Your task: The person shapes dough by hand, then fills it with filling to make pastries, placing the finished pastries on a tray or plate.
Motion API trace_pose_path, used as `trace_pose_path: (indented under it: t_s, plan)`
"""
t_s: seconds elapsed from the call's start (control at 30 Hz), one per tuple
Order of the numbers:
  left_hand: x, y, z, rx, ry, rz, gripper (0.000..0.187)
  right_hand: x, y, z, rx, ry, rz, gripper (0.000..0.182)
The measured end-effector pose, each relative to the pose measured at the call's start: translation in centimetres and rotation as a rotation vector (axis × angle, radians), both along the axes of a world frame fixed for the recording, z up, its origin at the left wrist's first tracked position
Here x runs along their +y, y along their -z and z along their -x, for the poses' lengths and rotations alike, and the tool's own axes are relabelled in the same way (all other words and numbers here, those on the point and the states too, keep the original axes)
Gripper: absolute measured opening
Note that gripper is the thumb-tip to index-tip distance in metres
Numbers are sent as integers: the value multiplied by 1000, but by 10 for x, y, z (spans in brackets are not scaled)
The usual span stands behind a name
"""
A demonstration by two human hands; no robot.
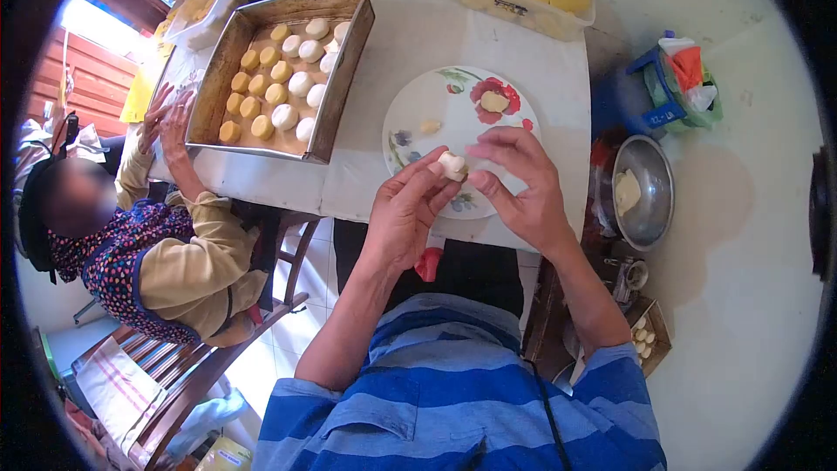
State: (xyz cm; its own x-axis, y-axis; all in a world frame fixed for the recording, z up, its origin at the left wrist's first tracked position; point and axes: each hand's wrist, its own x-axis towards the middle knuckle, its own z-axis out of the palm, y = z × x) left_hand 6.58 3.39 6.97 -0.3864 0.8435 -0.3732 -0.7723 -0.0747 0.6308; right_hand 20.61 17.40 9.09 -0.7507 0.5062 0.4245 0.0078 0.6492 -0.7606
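My left hand (407,209) pinches a small piece of pale dough (452,166) between thumb and fingers, above the near edge of a floral plate (410,113). Just to the right of the dough is my right hand (523,183), its thumb and fingers apart and nothing visible between them. On the plate lie a small yellowish lump (431,126) and a flattened round dough piece (494,102), the latter over the printed red flower.
A metal tray (342,96) holds several yellow and white dough rounds. At its left sits a co-worker (166,244), hands by the tray. A plastic tub (514,16) of yellow dough stands at the back. Right of the table are a steel bowl (658,192) and a blue basket (652,92).
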Motion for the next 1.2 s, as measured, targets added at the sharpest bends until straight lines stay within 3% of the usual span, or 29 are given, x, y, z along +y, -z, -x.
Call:
trace_pose_path:
  t_s: [0.13, 0.2, 0.3, 0.43, 0.5, 0.53, 0.6, 0.83, 0.9, 1.03, 1.1, 1.13, 1.2]
  plan:
    - [1, 3, -1, -19, -17, -26, 43, 0, 5, -3, -17, -27, -291, 36]
    - [2, 2, 0, -78, -19, -41, 43, 1, 7, -4, -60, -19, -679, 41]
    - [1, 0, 1, -183, -21, -64, 43, 1, 11, -7, 2, -9, -793, 46]
    - [1, 3, 1, -278, -17, -88, 43, 1, 12, -10, 42, -18, -762, 42]
    - [2, 0, 1, -239, -8, -78, 44, -4, 7, -7, 38, 25, -476, 35]
    - [2, -2, 0, -202, 3, -69, 44, -5, 4, -3, 38, 29, -477, 35]
    - [1, 1, -2, -126, 14, -51, 42, -6, 1, 3, 92, 77, -21, 28]
    - [2, 1, -6, 88, -22, -73, 37, -10, 22, 7, 103, -12, 396, 31]
    - [-1, 3, -7, 82, -1, -117, 37, -14, 17, 7, 158, -55, 864, 33]
    - [-2, 8, -1, 61, 57, -189, 39, -14, 7, 7, 72, -120, 941, 35]
    - [-3, 5, -1, 60, 55, -170, 39, -18, 0, 7, 45, 10, 292, 38]
    - [-3, 5, -1, 60, 56, -152, 39, -15, 2, 7, 44, 8, 292, 38]
    - [-3, 4, 0, -6, 51, -188, 38, -10, 9, 3, 2, 36, -252, 39]
